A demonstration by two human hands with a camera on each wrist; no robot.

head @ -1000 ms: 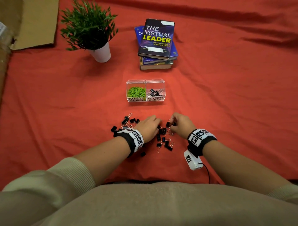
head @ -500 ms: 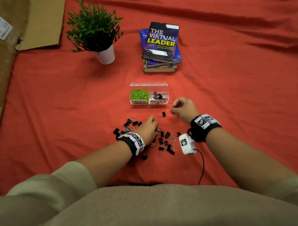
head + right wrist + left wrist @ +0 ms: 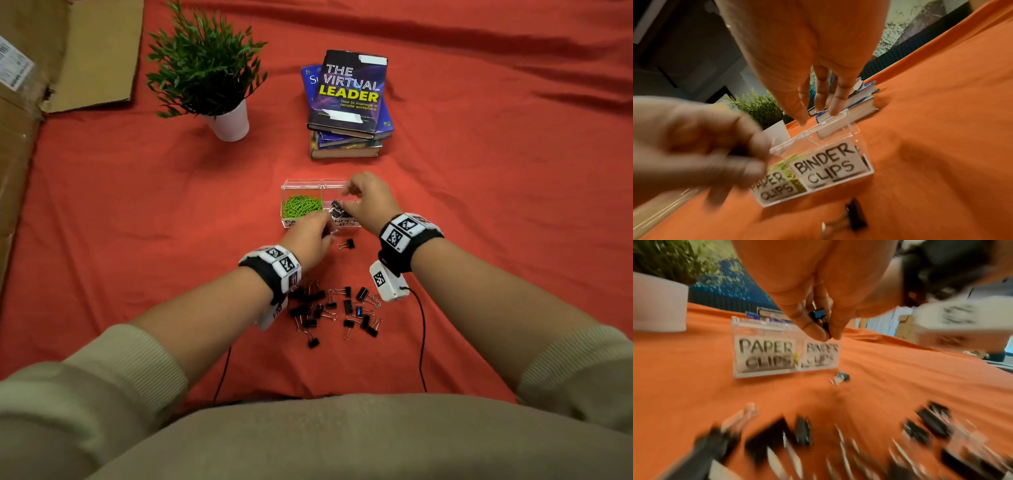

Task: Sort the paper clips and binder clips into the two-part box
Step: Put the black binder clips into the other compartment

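Note:
The clear two-part box (image 3: 285, 192) stands mid-cloth, labelled PAPER CLIPS and BINDER CLIPS (image 3: 826, 164). Green paper clips (image 3: 301, 207) fill its left half and black binder clips (image 3: 337, 211) lie in its right half. My right hand (image 3: 347, 197) hovers over the right half with fingers (image 3: 836, 97) pointing straight down and nothing gripped. My left hand (image 3: 323, 228) is at the box front, pinching black binder clips (image 3: 819, 315) between thumb and fingers (image 3: 809, 327). One binder clip (image 3: 346, 244) lies alone before the box. A pile of binder clips (image 3: 337, 310) lies nearer me.
On the red cloth (image 3: 496, 222) a stack of books (image 3: 347, 102) lies behind the box, with a potted plant (image 3: 209, 78) to its left. Cardboard (image 3: 51, 68) covers the far left. Wrist camera cables (image 3: 423, 342) trail toward me.
My right hand went from the pile up to the box's right half and opened. The left hand lifted off the pile with clips and moved to the box front. One clip dropped before the box.

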